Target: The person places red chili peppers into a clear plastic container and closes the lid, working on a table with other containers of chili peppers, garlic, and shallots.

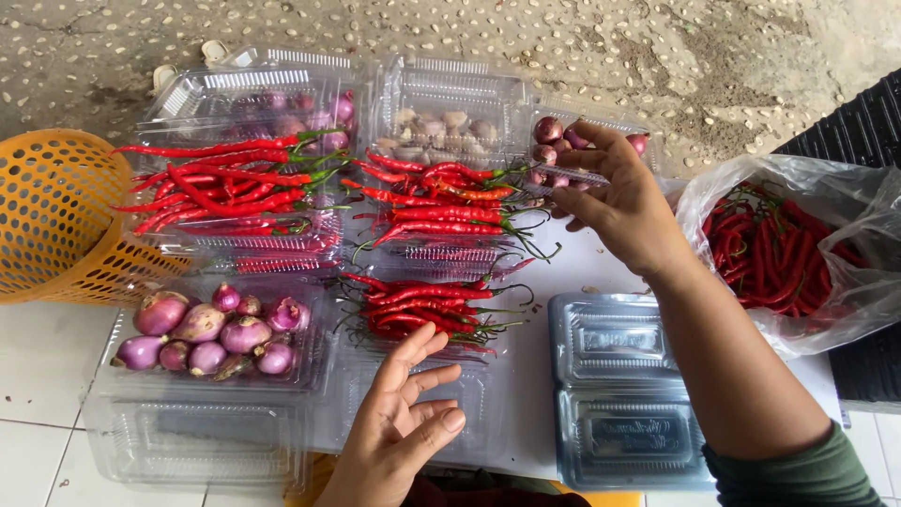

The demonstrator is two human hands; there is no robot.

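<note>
Several open clear clamshell boxes [230,188] already hold red chillies [427,305] or shallots [211,333]—the right hand [624,202], fingers loosely apart, hovers over the far shallot box [582,150], the left hand [399,427] open and empty—closed empty boxes [619,394] wait unfilled.

I have one view only — the camera on my head, looking steeply down and a little forward at the ground in front of me. It sits close: my left hand [399,427] rises from the bottom edge and my right hand [615,197] reaches in from the lower right, forearm filling that corner. The clear plastic boxes [235,338] of chillies and shallots fill the middle of the frame. The top edge takes in pebbled concrete [657,47], the left edge cuts an orange basket [56,216], the right edge a plastic bag [798,253] — no second view shares any of it.
</note>
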